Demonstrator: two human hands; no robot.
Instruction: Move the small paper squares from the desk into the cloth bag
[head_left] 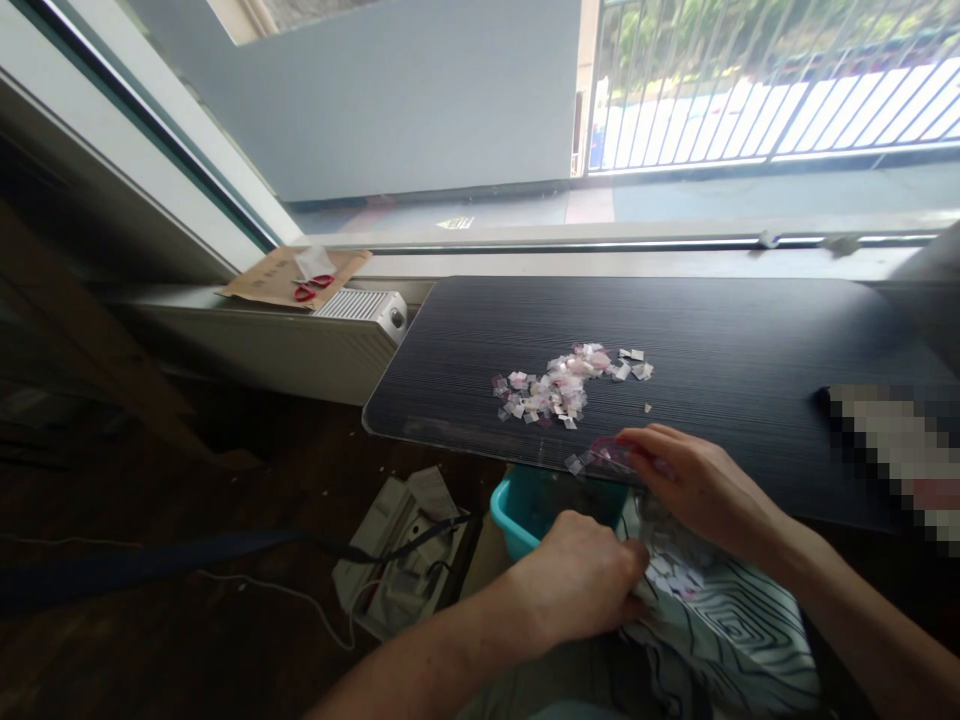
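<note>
A loose pile of small white and pinkish cut pieces (562, 385) lies on the dark table (712, 330). At the table's near edge, my right hand (686, 480) curls its fingers over a clear plastic bag (615, 455) with a pink strip along its mouth. The bag hangs below the edge, and similar pieces (675, 578) show under the right hand. Lower and to the left, my left hand (581, 575) is closed beside the hanging bag; its fingertips are mostly hidden, so its grip cannot be made out. Patterned cloth (742, 630) lies beneath.
A turquoise bin (510, 515) stands below the table edge, behind my left hand. Red-handled scissors (311, 288) rest on a brown envelope (262, 278) over the radiator (367, 305). On the floor is a white box (409, 560) with cables. A blurred object (892, 450) lies at right.
</note>
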